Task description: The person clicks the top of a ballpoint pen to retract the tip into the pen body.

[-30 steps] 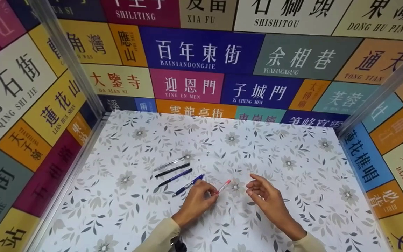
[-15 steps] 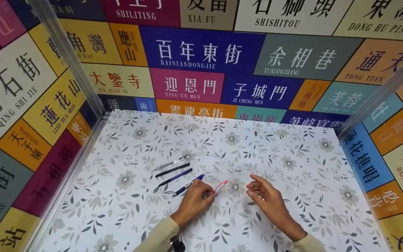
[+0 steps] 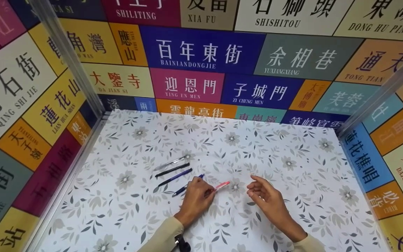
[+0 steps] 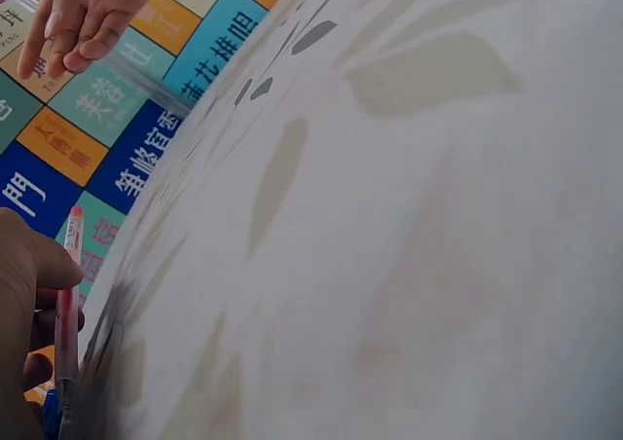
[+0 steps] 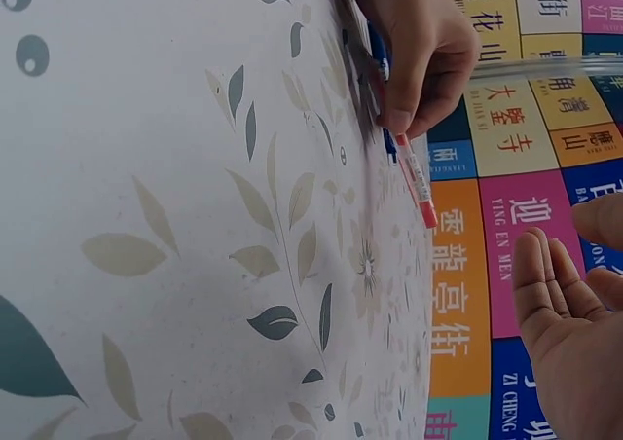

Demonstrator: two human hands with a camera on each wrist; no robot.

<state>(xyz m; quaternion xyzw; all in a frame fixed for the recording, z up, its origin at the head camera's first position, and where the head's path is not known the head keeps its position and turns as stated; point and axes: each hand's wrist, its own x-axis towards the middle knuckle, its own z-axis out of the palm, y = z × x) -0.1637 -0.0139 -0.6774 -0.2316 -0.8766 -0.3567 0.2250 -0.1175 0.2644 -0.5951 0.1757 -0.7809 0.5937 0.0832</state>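
In the head view, my left hand (image 3: 195,200) pinches a clear-barrelled pen with red ends (image 3: 223,185) between thumb and fingers. The pen slants up to the right, low over the table. The left wrist view shows the same pen (image 4: 67,313) along the thumb; its lower end is partly hidden. Beside the left hand lies a blue pen (image 3: 180,190), partly covered by the fingers. My right hand (image 3: 268,201) hovers to the right, fingers loosely bent, holding nothing. In the right wrist view that hand (image 5: 574,333) is apart from the pen.
Left of the left hand, a clear pen (image 3: 169,163), a black pen (image 3: 172,170) and a dark blue pen (image 3: 175,177) lie roughly parallel on the flower-patterned table (image 3: 285,140). Walls of coloured sign panels (image 3: 201,49) enclose the back and sides.
The red-ended pen first drew back slightly toward the left hand, then tilted flatter, its far end moving right. My left hand shifted slightly. The right hand stays almost still; the other pens have not moved.
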